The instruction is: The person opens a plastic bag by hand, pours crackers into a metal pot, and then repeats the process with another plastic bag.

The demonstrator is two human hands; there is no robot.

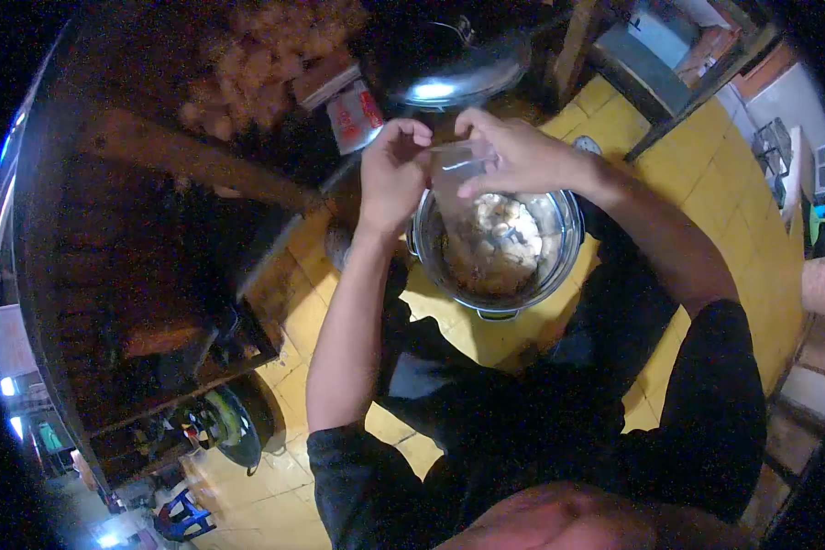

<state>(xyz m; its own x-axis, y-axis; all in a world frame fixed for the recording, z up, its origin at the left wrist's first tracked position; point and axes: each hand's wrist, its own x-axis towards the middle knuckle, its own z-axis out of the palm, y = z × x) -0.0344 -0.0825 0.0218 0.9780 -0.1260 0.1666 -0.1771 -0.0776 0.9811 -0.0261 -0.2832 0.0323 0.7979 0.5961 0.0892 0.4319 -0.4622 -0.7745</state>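
Observation:
Above a shiny metal pot (575,247), both hands hold a thin, clear piece of plastic (456,170) that looks like a bag. My left hand (396,174) pinches its left side with curled fingers. On the other side my right hand (513,158) grips it between thumb and fingers. Through and below the plastic, pale, lumpy pieces (513,229) lie in the pot; I cannot make out what food they are. The pot stands on the floor between my knees, its handles showing at the rim.
A large dark pot with a shiny lid (440,87) stands ahead, beside a white-and-red packet (354,117). Dark wooden furniture (156,229) is at the left, over yellow floor tiles (697,183). A wok-like pan (238,426) and a blue stool (185,515) are lower left.

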